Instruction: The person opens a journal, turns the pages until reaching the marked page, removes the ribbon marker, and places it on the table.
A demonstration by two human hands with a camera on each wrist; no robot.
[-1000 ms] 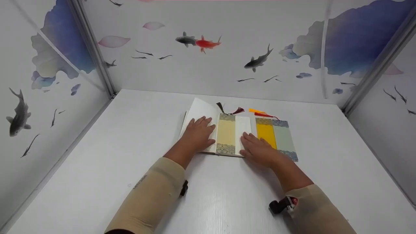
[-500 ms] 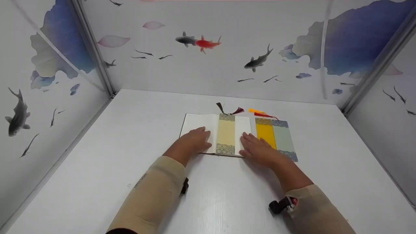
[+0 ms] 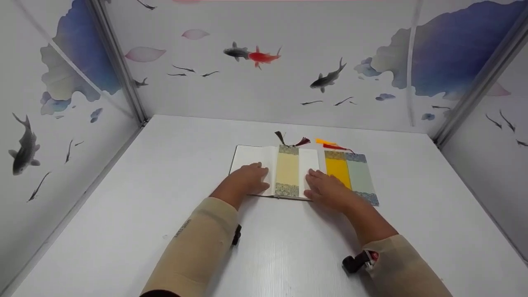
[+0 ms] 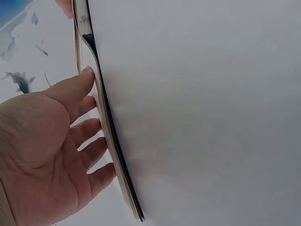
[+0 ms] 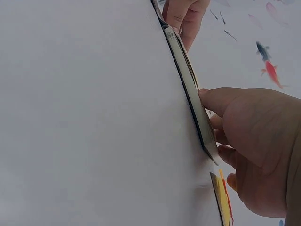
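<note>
An open book with blank white pages lies flat on the table. My left hand rests its fingertips and thumb on the left page near the front edge; in the left wrist view the hand bends its fingers loosely onto the thin page stack. On the right page, a cream bookmark with patterned ends lies along the fold. Fingertips of my right hand rest on that page's outer side, over the thicker stack seen in the right wrist view. Neither hand grips anything.
Right of the book lie a yellow bookmark, partly under my right hand, and a pale green bookmark. Dark tassels spread past the book's far edge, and a red tassel lies beyond the other bookmarks. Printed walls enclose the white table.
The left leaf, raised at its far corner a second ago, now lies flat. My left hand has slid back toward the book's near edge. My right hand has stayed in place.
</note>
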